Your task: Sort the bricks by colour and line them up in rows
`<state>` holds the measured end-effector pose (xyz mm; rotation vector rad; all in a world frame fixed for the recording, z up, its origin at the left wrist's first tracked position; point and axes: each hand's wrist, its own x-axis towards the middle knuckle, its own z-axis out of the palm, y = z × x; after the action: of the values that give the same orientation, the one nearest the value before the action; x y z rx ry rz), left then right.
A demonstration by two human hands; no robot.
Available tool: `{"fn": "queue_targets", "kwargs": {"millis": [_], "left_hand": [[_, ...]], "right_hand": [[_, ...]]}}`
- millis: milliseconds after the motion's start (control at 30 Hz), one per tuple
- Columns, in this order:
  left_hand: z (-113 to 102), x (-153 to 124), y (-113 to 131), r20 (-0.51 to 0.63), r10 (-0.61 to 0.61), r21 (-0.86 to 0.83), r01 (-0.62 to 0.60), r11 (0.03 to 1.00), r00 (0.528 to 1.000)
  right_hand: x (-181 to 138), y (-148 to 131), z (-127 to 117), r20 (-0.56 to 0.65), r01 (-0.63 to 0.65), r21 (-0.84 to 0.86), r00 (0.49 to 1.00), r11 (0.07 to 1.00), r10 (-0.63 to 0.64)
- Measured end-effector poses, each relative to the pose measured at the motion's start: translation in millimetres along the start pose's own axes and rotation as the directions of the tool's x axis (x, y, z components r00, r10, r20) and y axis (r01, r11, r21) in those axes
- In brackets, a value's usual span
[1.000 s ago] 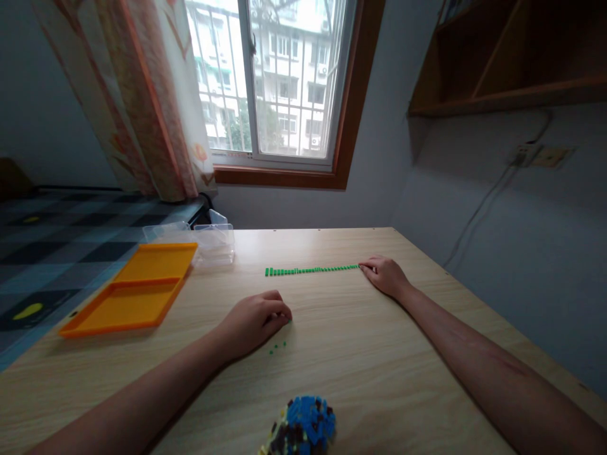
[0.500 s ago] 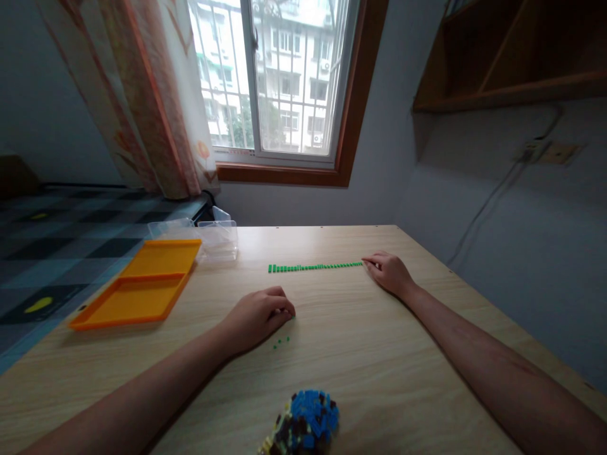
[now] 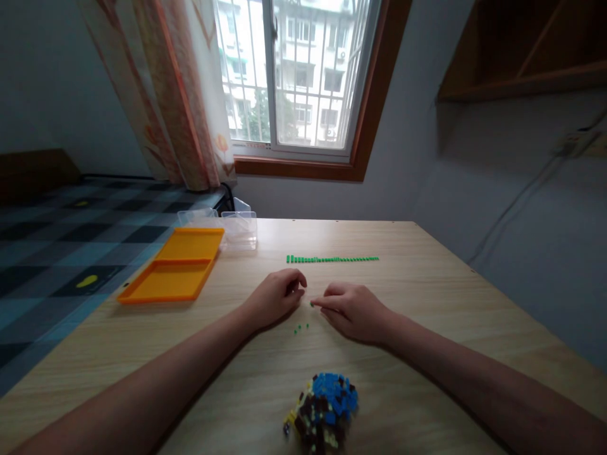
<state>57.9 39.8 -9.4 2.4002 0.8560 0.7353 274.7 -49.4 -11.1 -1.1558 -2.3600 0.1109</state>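
My right hand (image 3: 353, 311) is low over the middle of the table, its fingertips closed on a tiny green building brick (image 3: 312, 304). Just left of it rests my left hand (image 3: 277, 296), fingers curled but thumb and forefinger apart, with nothing visible between them. Several loose green bricks (image 3: 300, 327) lie on the wood below both hands. Farther back, a long row of green bricks (image 3: 332, 260) runs left to right, the larger ones at its left end. A heap of blue, dark brown and yellowish bricks (image 3: 329, 407) sits near me.
An orange two-part tray (image 3: 165, 282) lies at the table's left side. Behind it are clear plastic boxes (image 3: 240, 232). A checked bed (image 3: 109, 253) adjoins the table's left edge, and a window (image 3: 308, 76) is beyond the far edge.
My right hand has come from the row's right end toward me and left, to the green brick by my left hand. My left hand's fingers have parted. The view has turned slightly left.
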Motion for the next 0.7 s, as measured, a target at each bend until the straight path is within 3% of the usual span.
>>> {"fn": "queue_targets", "kwargs": {"millis": [367, 500, 700], "left_hand": [[-4.0, -1.9, 3.6, 0.034, -0.01, -0.026, 0.01, 1.0, 0.999], [-6.4, -2.5, 3.2, 0.05, 0.013, -0.019, -0.012, 1.0, 0.999], [-7.1, -1.2, 2.2, 0.069, 0.037, -0.004, -0.037, 0.999, 0.997]], "right_hand": [[-17.7, 19.7, -10.9, 0.032, 0.011, -0.097, 0.999, 0.995, -0.008], [-31.4, 52.8, -30.8, 0.028, -0.045, -0.107, 0.998, 0.993, 0.049], [-52.3, 122.9, -58.0, -0.014, -0.25, -0.106, 0.968, 0.962, 0.25]]}}
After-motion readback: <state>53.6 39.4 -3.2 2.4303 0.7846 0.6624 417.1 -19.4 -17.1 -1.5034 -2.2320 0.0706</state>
